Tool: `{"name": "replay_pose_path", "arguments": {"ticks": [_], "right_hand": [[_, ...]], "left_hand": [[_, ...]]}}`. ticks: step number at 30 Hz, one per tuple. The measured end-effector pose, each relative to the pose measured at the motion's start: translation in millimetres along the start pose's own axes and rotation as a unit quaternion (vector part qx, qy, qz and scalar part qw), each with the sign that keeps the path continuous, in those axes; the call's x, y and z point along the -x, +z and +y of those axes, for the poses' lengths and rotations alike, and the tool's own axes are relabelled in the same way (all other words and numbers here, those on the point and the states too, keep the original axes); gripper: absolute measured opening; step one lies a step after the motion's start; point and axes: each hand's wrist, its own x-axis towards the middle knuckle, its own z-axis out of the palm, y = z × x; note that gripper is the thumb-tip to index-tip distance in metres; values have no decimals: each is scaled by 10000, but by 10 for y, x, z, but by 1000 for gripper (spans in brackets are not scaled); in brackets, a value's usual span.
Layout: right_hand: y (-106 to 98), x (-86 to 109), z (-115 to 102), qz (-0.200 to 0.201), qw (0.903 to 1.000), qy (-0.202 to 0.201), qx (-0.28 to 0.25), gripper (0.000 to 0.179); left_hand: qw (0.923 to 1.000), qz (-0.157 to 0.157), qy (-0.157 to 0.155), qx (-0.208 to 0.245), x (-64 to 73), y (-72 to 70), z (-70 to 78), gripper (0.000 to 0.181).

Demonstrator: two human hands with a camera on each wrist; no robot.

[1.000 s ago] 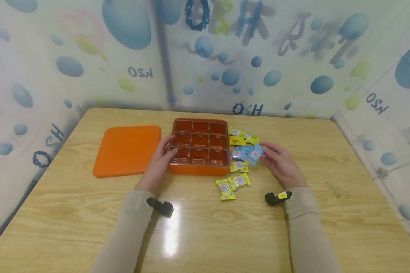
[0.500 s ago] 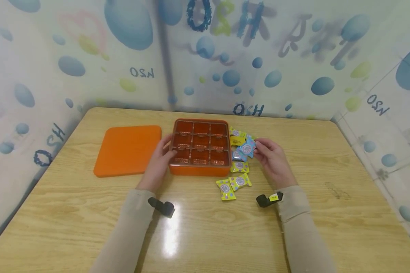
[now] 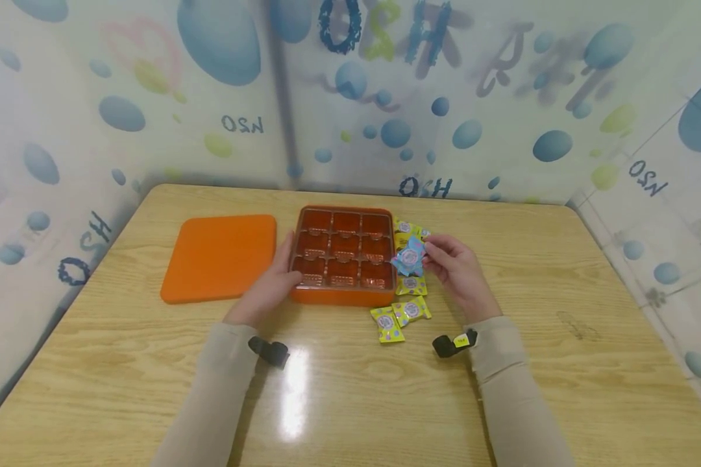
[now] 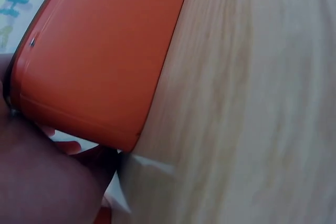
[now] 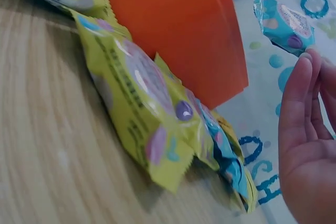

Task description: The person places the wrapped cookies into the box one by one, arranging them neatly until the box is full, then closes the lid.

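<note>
White wall [image 3: 327, 170], printed with blue and green bubbles, stands behind the work and to both sides. Wooden table [image 3: 385, 402] carries the pieces we record. Orange box [image 3: 343, 297] sits toward the far side, its clear insert [image 3: 345, 249] divided three by three. We see no packet in any of the nine compartments, so we judge the work to be at an early stage. Flat orange lid [image 3: 221, 258], as we read it, lies to the left, apart from the box; uncovering is done.

Left hand [image 3: 267, 292]: thumb at the near-left rim, fingers along the left side, holding the box by that corner. Right hand [image 3: 458, 272]: thumb and fingertips together, pinching one blue packet [image 3: 409, 257] by its edge. We note it raised above the others, just beside the box's right wall; whether it touches the rim we cannot tell.

Outstanding, in our judgement: yellow packets [image 3: 411, 311] along the right wall and past the near right corner, plus at least one second blue piece [image 5: 228, 153] among them, seen from the right wrist. Overlap prevents a firm count.
</note>
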Motion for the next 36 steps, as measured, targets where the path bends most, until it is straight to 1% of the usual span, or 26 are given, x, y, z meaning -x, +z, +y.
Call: {"name": "replay_pose_path", "arguments": {"ticks": [3, 6, 9, 10, 16, 17, 18, 21, 22, 24, 26, 29, 31, 33, 35, 36], "right_hand": [[51, -1, 17, 38, 9995, 55, 325, 18], [110, -2, 31, 27, 9985, 110, 528, 18], [149, -4, 53, -58, 9973, 147, 723, 20], [162, -6, 63, -87, 9965, 140, 815, 21], [207, -20, 131, -302, 9910, 69, 1302, 26], [217, -20, 137, -339, 9899, 69, 1377, 28], [229, -17, 139, -371, 9883, 76, 1476, 29], [272, -3, 141, -467, 9831, 204, 1759, 33], [284, 0, 135, -491, 9813, 235, 1847, 33], [301, 9, 125, -508, 9778, 299, 2013, 34], [317, 14, 115, -507, 9756, 331, 2109, 34], [333, 19, 108, -472, 9728, 342, 2243, 34], [341, 19, 105, -453, 9704, 339, 2348, 34], [344, 22, 99, -457, 9674, 338, 2469, 33], [345, 27, 91, -469, 9643, 350, 2583, 32], [346, 31, 84, -483, 9628, 358, 2633, 31]], "left_hand": [[9998, -141, 24, -172, -49, -39, -116, 85], [9990, -261, 111, -333, -95, -81, -218, 93], [9987, -388, 66, -331, -58, -96, -165, 97], [9987, -440, 106, -228, -44, -94, -134, 98], [9983, -506, 131, -274, 64, -63, 55, 102], [9981, -466, 83, -386, 71, -61, 66, 103], [9981, -461, 88, -400, 67, -60, 68, 103], [9982, -347, 99, -477, 29, -69, 22, 98], [9987, -273, 113, -422, 3, -70, -7, 95], [9991, -163, 265, -284, -55, -71, -76, 88], [9990, 8, 364, -260, -99, -70, -142, 82], [9989, 150, 428, 83, -133, -54, -194, 76], [9984, 225, 335, 384, -126, -37, -185, 73], [9951, 255, 297, 910, -112, -9, -141, 70], [9914, 327, 253, 1244, -92, 22, -86, 70], [9902, 378, 239, 1321, -82, 36, -61, 70]]}}
